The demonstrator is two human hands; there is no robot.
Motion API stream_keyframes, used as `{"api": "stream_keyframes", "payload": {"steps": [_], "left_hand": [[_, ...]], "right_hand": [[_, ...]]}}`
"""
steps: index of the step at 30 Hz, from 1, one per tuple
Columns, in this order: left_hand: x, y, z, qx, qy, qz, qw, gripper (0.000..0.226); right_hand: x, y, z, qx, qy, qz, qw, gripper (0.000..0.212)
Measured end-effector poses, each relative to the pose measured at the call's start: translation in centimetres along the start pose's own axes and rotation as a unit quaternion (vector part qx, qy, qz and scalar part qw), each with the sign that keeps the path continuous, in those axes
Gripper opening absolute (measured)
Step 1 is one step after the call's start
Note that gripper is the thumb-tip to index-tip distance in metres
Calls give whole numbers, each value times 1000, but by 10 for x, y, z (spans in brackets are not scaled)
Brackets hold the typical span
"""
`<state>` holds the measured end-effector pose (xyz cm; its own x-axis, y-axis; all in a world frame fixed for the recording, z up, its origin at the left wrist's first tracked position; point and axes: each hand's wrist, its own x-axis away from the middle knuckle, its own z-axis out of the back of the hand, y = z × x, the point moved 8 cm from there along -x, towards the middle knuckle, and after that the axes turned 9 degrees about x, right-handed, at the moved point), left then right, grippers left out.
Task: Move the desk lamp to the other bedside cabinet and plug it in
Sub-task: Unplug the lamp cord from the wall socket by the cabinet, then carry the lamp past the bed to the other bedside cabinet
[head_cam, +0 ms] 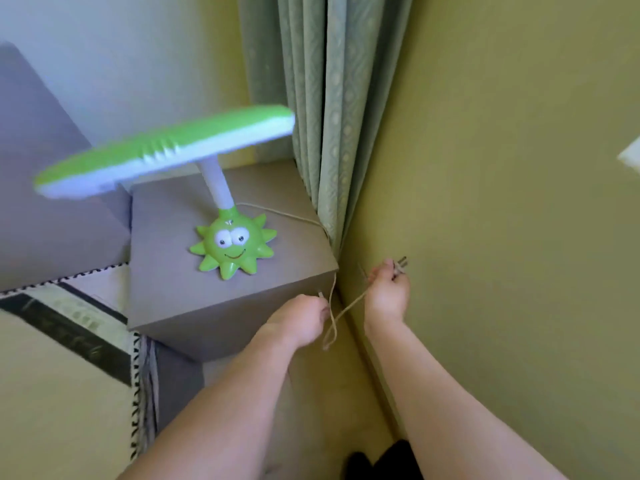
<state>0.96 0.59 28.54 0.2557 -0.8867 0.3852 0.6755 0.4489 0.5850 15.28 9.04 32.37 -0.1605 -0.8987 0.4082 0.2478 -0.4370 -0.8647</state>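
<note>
A green and white desk lamp (232,247) with a star-shaped smiling base stands on a grey-brown bedside cabinet (173,271); its long head reaches out to the left. Its thin beige cord (332,306) runs off the cabinet's right edge and hangs in a loop between my hands. My right hand (388,292) is closed on the plug (401,265), whose prongs point up toward the yellow-green wall. My left hand (298,318), by the cabinet's front right corner, pinches the cord lower down.
A green patterned curtain (329,116) hangs behind the cabinet's right side. A padded headboard (41,188) and bed with patterned bedding (69,341) lie to the left. The yellow-green wall (502,202) fills the right; a white object (632,157) sits at its far right edge.
</note>
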Motion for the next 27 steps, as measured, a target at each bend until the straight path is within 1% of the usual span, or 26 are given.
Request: {"api": "stream_keyframes", "payload": {"steps": [4,6,8,10,13,17,21,24,27], "left_hand": [[42,72,86,11,25,7,1000,31],[62,105,127,9,40,11,999,32],[77,132,163,19,50,10,999,34],[89,151,194,22,70,7,997,36],[103,164,238,26,135,9,990,35],[114,144,295,65,224,54,971,38],[113,95,357,105,280,125,946,34],[94,49,396,93,274,183,940,31],[58,7,411,88,222,227,944,33]], "right_hand": [[42,-112,38,7,-23,15,1000,30],[62,-167,53,7,-35,37,999,32],[80,-216,60,0,-45,68,997,28],[93,-254,64,-5,-54,93,994,26],[109,-293,54,-6,-88,121,989,26],[122,-318,25,-10,-145,131,981,23],[127,-340,-11,27,-155,161,974,26],[128,-359,-49,93,-129,222,962,33],[124,-365,-95,179,-111,268,940,34]]}}
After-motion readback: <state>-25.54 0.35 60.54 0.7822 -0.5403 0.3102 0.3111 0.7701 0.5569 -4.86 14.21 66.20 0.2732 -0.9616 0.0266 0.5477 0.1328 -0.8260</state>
